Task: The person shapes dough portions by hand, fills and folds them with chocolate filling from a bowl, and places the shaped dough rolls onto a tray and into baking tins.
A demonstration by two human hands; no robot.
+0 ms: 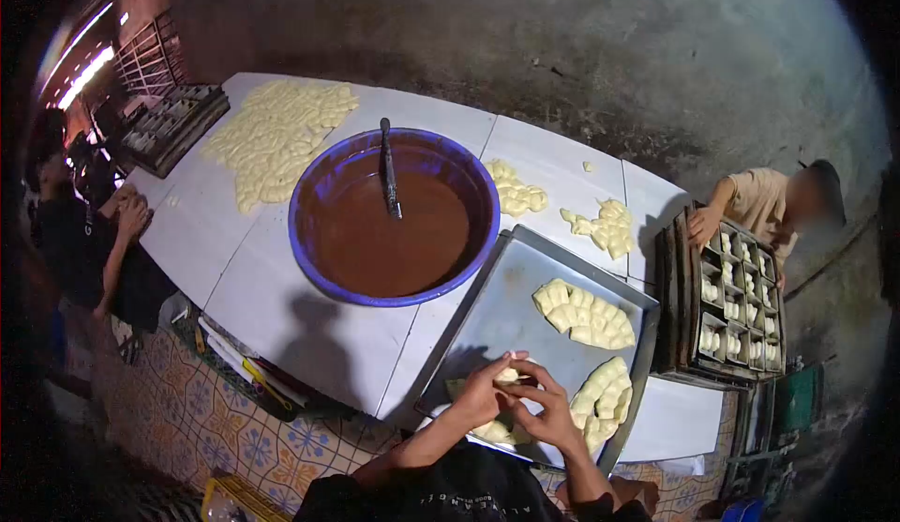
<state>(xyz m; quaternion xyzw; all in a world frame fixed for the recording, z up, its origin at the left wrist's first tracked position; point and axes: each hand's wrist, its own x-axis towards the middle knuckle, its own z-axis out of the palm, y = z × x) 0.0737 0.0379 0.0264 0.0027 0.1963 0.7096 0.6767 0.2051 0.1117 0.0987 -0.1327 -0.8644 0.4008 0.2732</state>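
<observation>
My left hand [481, 397] and my right hand [547, 408] meet over the near part of a grey metal tray [511, 283]. Between their fingertips is a small pale piece of dough [507, 375], partly hidden by the fingers. On the tray, a cluster of dough pieces [583, 316] lies beyond my hands, and another dough cluster [602, 402] is to their right. More dough [494, 431] shows beneath my hands, mostly covered by them.
A blue tub [298, 241] of brown chocolate-like liquid, with a dark-handled tool [387, 161] in it, stands left of the tray. Spread dough [281, 128] covers the table's far left. At right, a person holds stacked molds [694, 334] containing dough; another person stands at left.
</observation>
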